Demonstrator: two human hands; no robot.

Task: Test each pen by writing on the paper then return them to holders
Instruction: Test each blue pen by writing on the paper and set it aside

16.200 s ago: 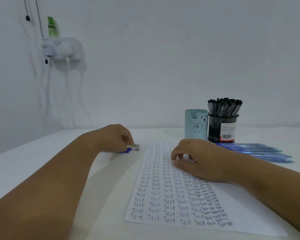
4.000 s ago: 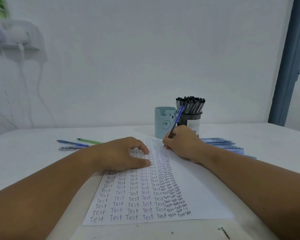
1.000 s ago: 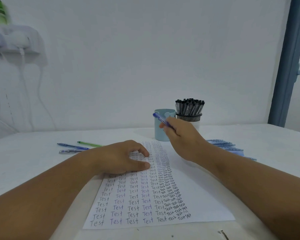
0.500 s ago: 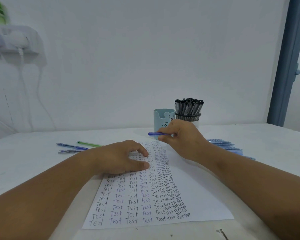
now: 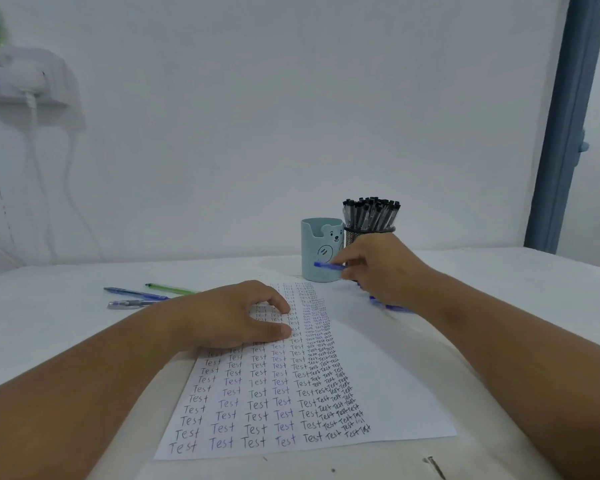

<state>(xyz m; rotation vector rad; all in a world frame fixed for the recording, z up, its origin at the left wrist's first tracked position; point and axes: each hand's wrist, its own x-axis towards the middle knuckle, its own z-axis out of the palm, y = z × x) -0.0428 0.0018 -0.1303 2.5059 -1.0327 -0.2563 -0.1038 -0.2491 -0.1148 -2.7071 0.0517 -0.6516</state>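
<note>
A white paper (image 5: 378, 386) filled with rows of the word "Test" lies on the table. My left hand (image 5: 232, 315) rests on its upper left part, fingers loosely curled, holding nothing. My right hand (image 5: 383, 268) pinches a blue pen (image 5: 328, 266), held level just in front of the light-blue bear holder (image 5: 321, 251). Behind my right hand stands a black mesh holder (image 5: 369, 230) packed with several black-capped pens. Under my right wrist lie more blue pens (image 5: 392, 306), mostly hidden.
Three loose pens lie left of the paper: a green pen (image 5: 170, 289) and two blue pens (image 5: 134, 296). A wall socket shelf with cables (image 5: 25, 81) hangs at the far left. A blue door frame (image 5: 565, 123) stands at the right.
My right hand carried the blue pen off the paper and to the right, now in front of the bear holder. My left hand stayed on the paper.
</note>
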